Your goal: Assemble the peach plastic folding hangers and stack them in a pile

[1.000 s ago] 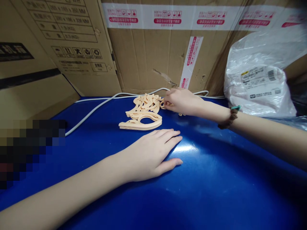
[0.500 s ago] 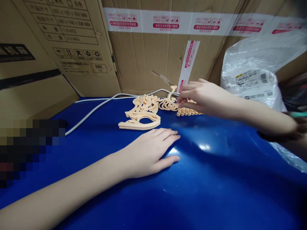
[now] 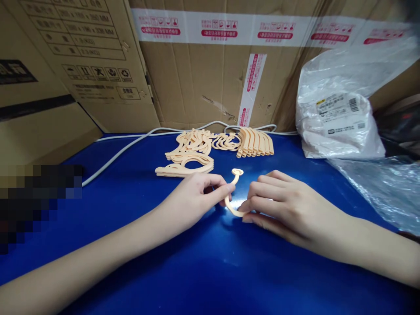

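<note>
A curved cream plastic hanger hook [image 3: 236, 213] with a flat round end is held above the blue surface. My left hand [image 3: 203, 194] pinches its neck between thumb and fingers. At the other end of the curve, the fingertips of my right hand [image 3: 292, 208] close on it, hiding the tip. Beyond my hands lie several more cream hooks [image 3: 226, 141] in a loose heap. To their right, curved cream arms [image 3: 256, 142] lie side by side in a row. On the left are a pile of shaped cream pieces [image 3: 195, 142] and a stack of hanger-like pieces [image 3: 183, 168].
A white cable [image 3: 123, 153] runs along the back in front of the cardboard boxes [image 3: 193, 78]. At the right stands a white plastic bag [image 3: 341, 118] with a label, and clear plastic film [image 3: 377, 188] lies before it. The blue tabletop [image 3: 197, 271] reflects light.
My right hand has come back from the heaps toward me with the hook. My left hand, flat on the table before, has lifted and now grips the hook too.
</note>
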Available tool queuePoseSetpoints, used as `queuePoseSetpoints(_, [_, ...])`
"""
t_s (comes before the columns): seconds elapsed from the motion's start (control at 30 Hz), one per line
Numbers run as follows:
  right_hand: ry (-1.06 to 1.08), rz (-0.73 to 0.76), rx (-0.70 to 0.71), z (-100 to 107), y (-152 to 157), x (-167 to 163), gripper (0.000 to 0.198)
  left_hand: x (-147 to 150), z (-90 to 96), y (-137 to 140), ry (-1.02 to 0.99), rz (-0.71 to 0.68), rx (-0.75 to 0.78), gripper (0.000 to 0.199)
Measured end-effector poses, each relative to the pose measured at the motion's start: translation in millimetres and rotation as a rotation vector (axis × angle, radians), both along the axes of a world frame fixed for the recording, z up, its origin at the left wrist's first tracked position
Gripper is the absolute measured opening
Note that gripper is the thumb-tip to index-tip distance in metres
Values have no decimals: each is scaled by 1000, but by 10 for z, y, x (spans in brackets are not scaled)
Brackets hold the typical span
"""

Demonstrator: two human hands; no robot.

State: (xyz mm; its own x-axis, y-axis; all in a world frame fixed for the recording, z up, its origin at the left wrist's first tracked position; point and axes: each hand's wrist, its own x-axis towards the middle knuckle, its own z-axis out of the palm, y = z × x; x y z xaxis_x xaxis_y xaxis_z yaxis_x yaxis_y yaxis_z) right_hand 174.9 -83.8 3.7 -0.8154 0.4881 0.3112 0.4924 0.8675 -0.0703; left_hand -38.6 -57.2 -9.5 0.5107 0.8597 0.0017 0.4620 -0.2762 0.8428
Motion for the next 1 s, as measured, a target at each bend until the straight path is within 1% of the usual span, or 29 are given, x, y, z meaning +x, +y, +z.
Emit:
queuePoseSetpoints(0.07, [31,-1,1,-5,24,24,22,6,-8,8,-4,-10,16,39])
queuePoseSetpoints(0.13, [79,-47,18,2,86,80,21,5,-11,16,-1,-20,37,39])
queuePoseSetpoints(0.2, [128,-171,69,9,199,177,22,-1,-9,22,4,-21,52,39])
queuePoseSetpoints(0.27, [134,-368,152,2,358,312,24,-11,-5,24,18,-17,59,39])
queuePoseSetpoints(0.3, [90,-467,196,-11,446,389,26,-17,-2,24,27,-16,64,40])
queuePoseSetpoints(0.37, [-37,-609,282,-56,613,540,31,-27,2,24,48,-14,88,40])
queuePoseSetpoints(0.43, [-164,-665,269,-121,740,658,37,-33,2,27,66,-12,120,41])
queuePoseSetpoints(0.47, [-190,-691,264,-157,784,698,39,-35,0,29,74,-11,134,40])
queuePoseSetpoints(0.53, [-221,-704,241,-223,836,741,43,-35,-7,36,83,-7,150,39])
queuePoseSetpoints(0.63, [-246,-677,206,-276,852,743,44,-31,-20,48,82,-4,160,38])
queuePoseSetpoints(0.7, [-281,-673,188,-273,841,725,42,-30,-23,53,78,-8,155,39])
queuePoseSetpoints(0.77, [-322,-696,202,-254,824,701,42,-33,-21,51,75,-12,143,39])
queuePoseSetpoints(0.87, [-344,-734,242,-241,802,665,50,-47,-17,41,75,-14,133,38])
queuePoseSetpoints(0.93, [-336,-716,237,-258,797,649,53,-54,-15,37,74,-17,136,38])
queuePoseSetpoints(1.0, [-325,-678,212,-279,797,639,50,-55,-15,37,77,-19,138,38])
